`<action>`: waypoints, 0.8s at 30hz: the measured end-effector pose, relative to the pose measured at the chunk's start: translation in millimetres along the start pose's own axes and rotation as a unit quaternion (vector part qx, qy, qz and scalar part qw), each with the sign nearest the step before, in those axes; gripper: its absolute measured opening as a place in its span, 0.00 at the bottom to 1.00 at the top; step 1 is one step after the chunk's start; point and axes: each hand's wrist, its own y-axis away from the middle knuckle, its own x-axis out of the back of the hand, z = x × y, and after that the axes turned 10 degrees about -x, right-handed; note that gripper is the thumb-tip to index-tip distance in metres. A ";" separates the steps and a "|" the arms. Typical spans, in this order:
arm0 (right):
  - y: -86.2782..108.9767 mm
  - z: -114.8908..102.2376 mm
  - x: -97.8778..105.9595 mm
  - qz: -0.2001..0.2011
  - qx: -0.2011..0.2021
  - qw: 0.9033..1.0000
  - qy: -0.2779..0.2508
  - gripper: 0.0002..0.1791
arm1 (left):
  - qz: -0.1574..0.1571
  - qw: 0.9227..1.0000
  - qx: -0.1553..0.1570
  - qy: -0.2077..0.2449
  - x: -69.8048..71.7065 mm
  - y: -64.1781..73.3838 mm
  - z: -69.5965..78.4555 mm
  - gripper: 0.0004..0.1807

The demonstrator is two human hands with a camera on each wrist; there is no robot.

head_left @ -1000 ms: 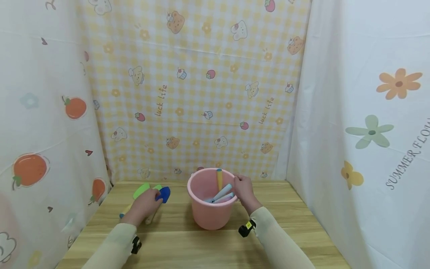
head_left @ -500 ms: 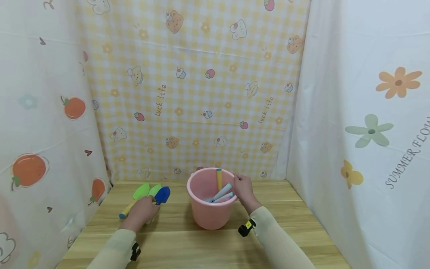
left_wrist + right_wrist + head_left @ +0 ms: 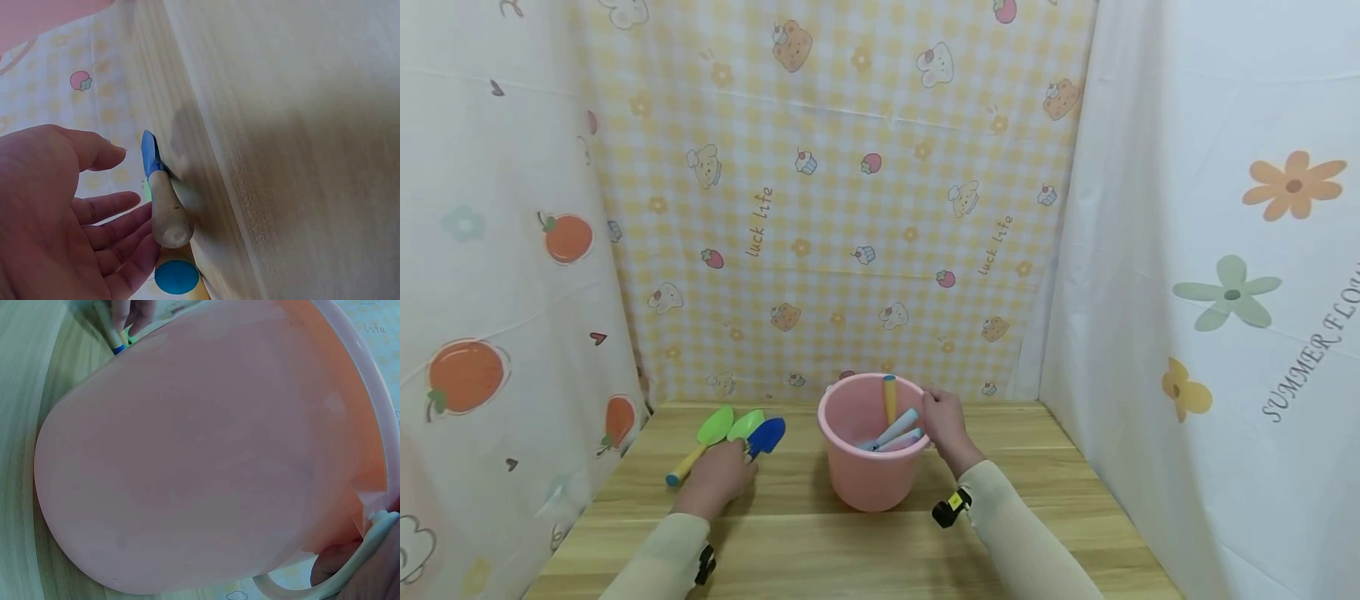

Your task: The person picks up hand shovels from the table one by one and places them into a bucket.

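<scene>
A pink bucket (image 3: 868, 467) stands on the wooden table (image 3: 850, 550) with several toy tool handles (image 3: 897, 427) leaning inside. My right hand (image 3: 944, 425) grips its right rim; in the right wrist view the bucket wall (image 3: 206, 456) fills the frame with a fingertip (image 3: 332, 564) by the handle. A blue toy spade (image 3: 767, 435) lies left of the bucket beside two green spades (image 3: 715, 425). My left hand (image 3: 718, 481) rests over their handles. The left wrist view shows this hand (image 3: 81, 212) with relaxed fingers beside the blue spade's wooden handle (image 3: 167, 215), not wrapped round it.
Printed cloth walls (image 3: 850, 208) close in the table at the back and on both sides. A yellow handle with a blue end (image 3: 683, 468) points toward the left cloth. Bare wood stretches in front of the bucket and to its right.
My left hand has drawn back toward me, uncovering the blue spade's blade and the green spades. The right hand and bucket have not moved.
</scene>
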 end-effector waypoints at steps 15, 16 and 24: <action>-2.8 1.4 -1.0 0.002 0.004 1.000 0.005 0.22 | -0.015 0.999 -0.002 -0.038 1.0 7.8 13.4 0.10; -2.4 1.1 -1.0 0.002 0.004 1.000 0.005 0.22 | -0.013 0.999 -0.005 -0.042 0.6 8.2 13.2 0.10; -2.6 -0.7 -1.5 0.008 0.004 1.000 0.003 0.22 | -0.009 0.999 -0.009 -0.053 -3.7 6.1 8.9 0.14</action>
